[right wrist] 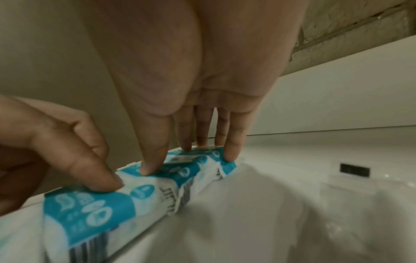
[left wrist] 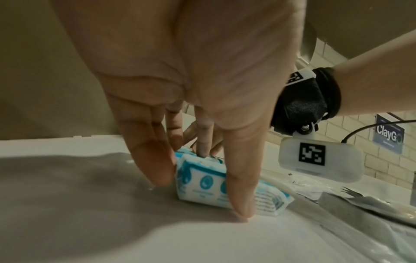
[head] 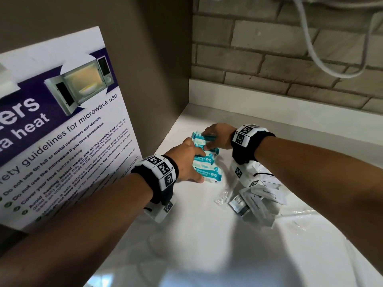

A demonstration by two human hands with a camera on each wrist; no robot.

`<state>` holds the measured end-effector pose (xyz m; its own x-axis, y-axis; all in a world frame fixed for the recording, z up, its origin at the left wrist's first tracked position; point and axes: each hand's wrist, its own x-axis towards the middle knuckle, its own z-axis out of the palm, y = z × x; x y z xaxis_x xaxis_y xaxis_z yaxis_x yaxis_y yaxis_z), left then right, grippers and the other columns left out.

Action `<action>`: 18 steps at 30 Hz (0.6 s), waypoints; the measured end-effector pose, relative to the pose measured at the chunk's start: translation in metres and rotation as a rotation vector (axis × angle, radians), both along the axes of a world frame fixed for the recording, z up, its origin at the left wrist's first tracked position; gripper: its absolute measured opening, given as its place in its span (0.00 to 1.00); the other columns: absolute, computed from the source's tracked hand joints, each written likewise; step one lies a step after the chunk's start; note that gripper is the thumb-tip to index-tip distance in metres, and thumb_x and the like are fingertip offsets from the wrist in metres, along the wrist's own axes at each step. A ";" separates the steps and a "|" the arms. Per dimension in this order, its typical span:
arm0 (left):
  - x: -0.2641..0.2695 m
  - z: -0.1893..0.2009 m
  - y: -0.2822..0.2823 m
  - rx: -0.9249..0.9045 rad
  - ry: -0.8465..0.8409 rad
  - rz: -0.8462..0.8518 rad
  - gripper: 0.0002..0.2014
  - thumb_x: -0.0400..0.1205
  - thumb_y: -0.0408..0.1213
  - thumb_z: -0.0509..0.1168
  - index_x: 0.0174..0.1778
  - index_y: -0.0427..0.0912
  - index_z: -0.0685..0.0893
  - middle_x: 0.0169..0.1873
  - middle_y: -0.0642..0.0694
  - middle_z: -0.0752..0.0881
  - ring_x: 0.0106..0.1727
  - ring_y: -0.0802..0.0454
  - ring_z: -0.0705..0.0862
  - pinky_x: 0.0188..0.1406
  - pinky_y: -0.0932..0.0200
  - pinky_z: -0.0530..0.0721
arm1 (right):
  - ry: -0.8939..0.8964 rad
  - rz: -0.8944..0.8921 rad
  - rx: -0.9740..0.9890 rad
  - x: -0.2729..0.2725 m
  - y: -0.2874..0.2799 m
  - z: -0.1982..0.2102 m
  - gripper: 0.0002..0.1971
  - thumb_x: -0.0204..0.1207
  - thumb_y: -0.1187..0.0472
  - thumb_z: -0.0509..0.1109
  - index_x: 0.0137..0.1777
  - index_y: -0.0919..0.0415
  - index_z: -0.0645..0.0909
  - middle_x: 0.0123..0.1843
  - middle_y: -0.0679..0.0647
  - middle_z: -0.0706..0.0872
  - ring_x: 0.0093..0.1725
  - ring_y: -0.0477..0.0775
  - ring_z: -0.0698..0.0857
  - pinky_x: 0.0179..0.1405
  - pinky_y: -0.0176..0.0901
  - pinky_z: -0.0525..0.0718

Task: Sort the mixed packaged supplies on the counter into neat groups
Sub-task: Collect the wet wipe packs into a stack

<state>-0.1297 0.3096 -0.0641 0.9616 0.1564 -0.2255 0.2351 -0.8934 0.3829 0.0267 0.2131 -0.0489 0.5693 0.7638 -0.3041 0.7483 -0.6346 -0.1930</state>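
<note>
Nearby, toothpaste sachets point(head: 262, 200) beside wipes packs point(head: 207, 162)

The white counter point(head: 207, 235) lies bare across the lower middle of the head view. At the left edge a microwave safety poster point(head: 62, 125) leans against the wall. Right of centre, toothpaste sachets point(head: 261, 201) and clear wrappers point(head: 222, 196) clutter the surface; a white cable point(head: 317, 54) hangs at upper right.

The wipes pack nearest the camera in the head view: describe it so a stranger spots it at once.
On the white counter, beside the leaning microwave poster, lies a row of teal-and-white wipes packs. The nearest pack ends that row, by the left hand. It alone shows "MINI WIPES" uncovered.
</note>
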 end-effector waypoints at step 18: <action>0.003 0.013 -0.004 0.074 0.173 -0.074 0.50 0.60 0.57 0.81 0.76 0.53 0.65 0.64 0.52 0.63 0.58 0.50 0.80 0.66 0.51 0.81 | 0.092 -0.003 0.032 -0.015 -0.019 0.001 0.30 0.82 0.51 0.65 0.83 0.53 0.64 0.85 0.53 0.62 0.82 0.57 0.65 0.82 0.50 0.61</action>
<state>-0.1265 0.3060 -0.0514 0.9189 0.1086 -0.3793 0.2240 -0.9350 0.2749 0.0121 0.1944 -0.0477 0.5421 0.7726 -0.3305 0.7246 -0.6290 -0.2817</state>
